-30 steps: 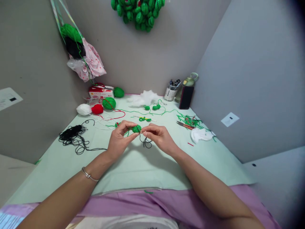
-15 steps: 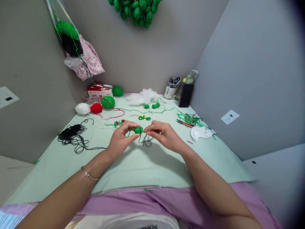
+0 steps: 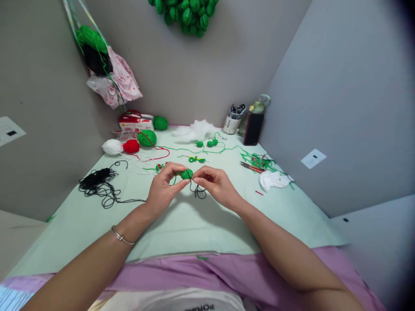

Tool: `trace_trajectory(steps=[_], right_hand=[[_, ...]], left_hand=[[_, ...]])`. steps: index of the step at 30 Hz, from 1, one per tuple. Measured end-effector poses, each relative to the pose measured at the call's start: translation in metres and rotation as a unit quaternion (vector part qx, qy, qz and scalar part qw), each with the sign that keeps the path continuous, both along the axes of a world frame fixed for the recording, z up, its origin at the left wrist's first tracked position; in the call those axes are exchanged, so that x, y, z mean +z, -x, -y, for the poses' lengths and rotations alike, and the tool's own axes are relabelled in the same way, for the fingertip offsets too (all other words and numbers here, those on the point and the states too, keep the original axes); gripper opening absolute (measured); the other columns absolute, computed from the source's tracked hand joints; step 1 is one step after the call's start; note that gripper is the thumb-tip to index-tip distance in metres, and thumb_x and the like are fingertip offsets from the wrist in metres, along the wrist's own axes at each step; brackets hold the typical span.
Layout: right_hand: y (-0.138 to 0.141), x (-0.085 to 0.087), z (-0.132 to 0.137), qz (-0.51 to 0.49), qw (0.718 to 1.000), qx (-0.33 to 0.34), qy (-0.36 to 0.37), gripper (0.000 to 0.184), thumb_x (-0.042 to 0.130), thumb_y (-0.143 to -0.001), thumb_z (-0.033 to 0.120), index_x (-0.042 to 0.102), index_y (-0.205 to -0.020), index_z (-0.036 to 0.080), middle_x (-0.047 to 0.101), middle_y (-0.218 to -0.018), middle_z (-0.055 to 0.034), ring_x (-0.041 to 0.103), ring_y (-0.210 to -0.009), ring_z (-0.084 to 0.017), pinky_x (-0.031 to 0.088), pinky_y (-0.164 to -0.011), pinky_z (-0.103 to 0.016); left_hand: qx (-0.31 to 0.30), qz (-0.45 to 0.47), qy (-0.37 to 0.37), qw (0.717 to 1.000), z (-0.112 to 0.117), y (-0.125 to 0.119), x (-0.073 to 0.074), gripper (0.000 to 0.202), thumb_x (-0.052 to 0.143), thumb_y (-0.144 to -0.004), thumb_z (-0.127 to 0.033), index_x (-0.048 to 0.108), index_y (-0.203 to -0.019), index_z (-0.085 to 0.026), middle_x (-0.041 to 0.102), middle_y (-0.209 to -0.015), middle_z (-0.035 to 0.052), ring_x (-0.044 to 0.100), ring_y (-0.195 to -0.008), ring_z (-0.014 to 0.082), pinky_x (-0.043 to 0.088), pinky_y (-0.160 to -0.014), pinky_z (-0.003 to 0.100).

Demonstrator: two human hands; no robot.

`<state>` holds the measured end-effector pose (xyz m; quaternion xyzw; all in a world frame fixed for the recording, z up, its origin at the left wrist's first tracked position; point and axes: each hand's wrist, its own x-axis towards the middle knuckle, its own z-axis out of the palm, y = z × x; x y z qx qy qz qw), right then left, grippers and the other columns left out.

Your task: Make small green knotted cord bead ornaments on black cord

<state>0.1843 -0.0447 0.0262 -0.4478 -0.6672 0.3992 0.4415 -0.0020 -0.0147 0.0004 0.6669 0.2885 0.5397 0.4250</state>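
The green crocheted piece (image 3: 187,174) is above the pale surface (image 3: 194,229), pinched in the left hand (image 3: 164,185), with the right hand (image 3: 218,183), fingertips together, just beside it, near looped black yarn (image 3: 196,190).

Soft, even light; faint shadow on tabletop (image 3: 191,238); top-right corner blackened.

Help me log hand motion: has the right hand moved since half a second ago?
Yes. Judged against the smartphone, the right hand has shifted slightly left, toward the left hand.
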Motion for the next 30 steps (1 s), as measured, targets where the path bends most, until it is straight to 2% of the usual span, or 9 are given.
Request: trace_trajectory(steps=[7,14,19,22,25,30], right_hand=[[0.006,-0.005,0.001,-0.041,0.999,-0.021,-0.002,0.023,0.067,-0.084,0.039,0.064,-0.079,0.017,0.055,-0.069,0.0006,0.044,-0.061,-0.011,0.035,-0.056,-0.025],[0.01,-0.005,0.002,-0.04,0.998,-0.041,-0.005,0.027,0.068,-0.083,0.041,0.06,-0.074,0.017,0.05,-0.063,0.0023,0.04,-0.058,-0.01,0.034,-0.055,-0.024],[0.006,0.007,0.004,-0.008,1.0,-0.019,-0.02,0.021,0.064,-0.086,0.035,0.064,-0.078,0.016,0.053,-0.071,0.0004,0.043,-0.062,-0.01,0.034,-0.057,-0.024],[0.002,0.018,0.008,0.04,0.999,-0.001,-0.029,0.016,0.06,-0.088,0.028,0.07,-0.089,0.016,0.054,-0.076,-0.0003,0.042,-0.062,-0.01,0.034,-0.057,-0.024],[-0.003,0.024,0.012,0.06,0.998,0.007,-0.024,0.02,0.058,-0.089,0.026,0.072,-0.099,0.016,0.054,-0.076,0.0,0.04,-0.06,-0.009,0.033,-0.057,-0.025],[-0.004,0.023,0.012,0.041,0.999,-0.009,-0.03,0.016,0.06,-0.088,0.026,0.072,-0.09,0.015,0.059,-0.078,-0.0014,0.043,-0.063,-0.01,0.034,-0.058,-0.026]], left_hand=[[0.002,0.001,-0.015,1.0,0.0,-0.001,-0.001,0.02,0.074,-0.079,-0.022,0.066,-0.097,-0.021,0.059,-0.093,0.005,0.058,-0.093,0.019,0.048,-0.087,0.035],[0.009,-0.024,-0.055,0.998,0.001,-0.001,-0.003,0.018,0.073,-0.08,-0.02,0.066,-0.096,-0.021,0.06,-0.095,0.0055,0.057,-0.096,0.0197,0.046,-0.089,0.036],[-0.006,-0.006,-0.028,1.0,-0.001,0.0,-0.002,0.021,0.072,-0.081,-0.02,0.065,-0.1,-0.02,0.059,-0.097,0.0053,0.058,-0.095,0.0186,0.047,-0.089,0.035],[-0.013,0.012,-0.002,1.0,-0.002,0.001,-0.002,0.023,0.073,-0.081,-0.02,0.064,-0.102,-0.021,0.06,-0.1,0.0049,0.059,-0.096,0.0175,0.047,-0.09,0.033],[-0.016,0.029,0.013,0.999,-0.003,0.001,-0.001,0.025,0.074,-0.08,-0.021,0.064,-0.103,-0.021,0.061,-0.101,0.0047,0.059,-0.097,0.0172,0.046,-0.092,0.033],[-0.015,0.035,0.017,0.999,-0.003,0.001,0.001,0.025,0.075,-0.079,-0.021,0.064,-0.102,-0.02,0.061,-0.101,0.0047,0.059,-0.097,0.0172,0.046,-0.091,0.032]])
